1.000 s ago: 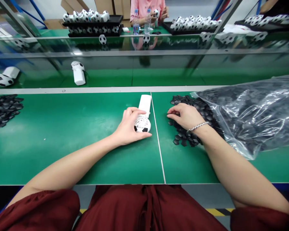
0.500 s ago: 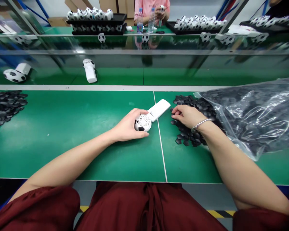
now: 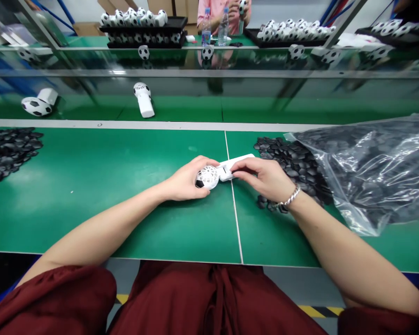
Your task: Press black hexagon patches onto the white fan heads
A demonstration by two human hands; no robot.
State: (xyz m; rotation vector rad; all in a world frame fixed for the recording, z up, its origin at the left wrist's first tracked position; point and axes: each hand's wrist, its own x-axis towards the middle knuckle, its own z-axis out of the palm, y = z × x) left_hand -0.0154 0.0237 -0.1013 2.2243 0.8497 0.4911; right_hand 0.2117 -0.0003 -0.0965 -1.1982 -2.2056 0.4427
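A white handheld fan point(image 3: 208, 177) with a football-patterned head lies on the green table in front of me. My left hand point(image 3: 192, 179) is closed around the round head, thumb and fingers at its sides. The openwork top and one black patch show between them. My right hand point(image 3: 256, 174) is over the white handle point(image 3: 242, 159), hiding part of it. Its thumb and index finger are pinched near the neck, with a small dark edge at the tips that looks like a black piece. Behind that wrist spreads a pile of black pentagon pieces point(image 3: 302, 163).
A clear plastic bag point(image 3: 380, 172) of black pieces lies at right; another black pile point(image 3: 10, 151) is at far left. Beyond the pale rail, a belt carries one fan point(image 3: 144, 100) and another fan point(image 3: 38, 104). Across it are trays of football-patterned items, bottles and a person.
My right hand has moved left from the black pile to the fan's handle. The handle has swung slightly. My left hand stays on the head. Fans on the near belt have shifted right.
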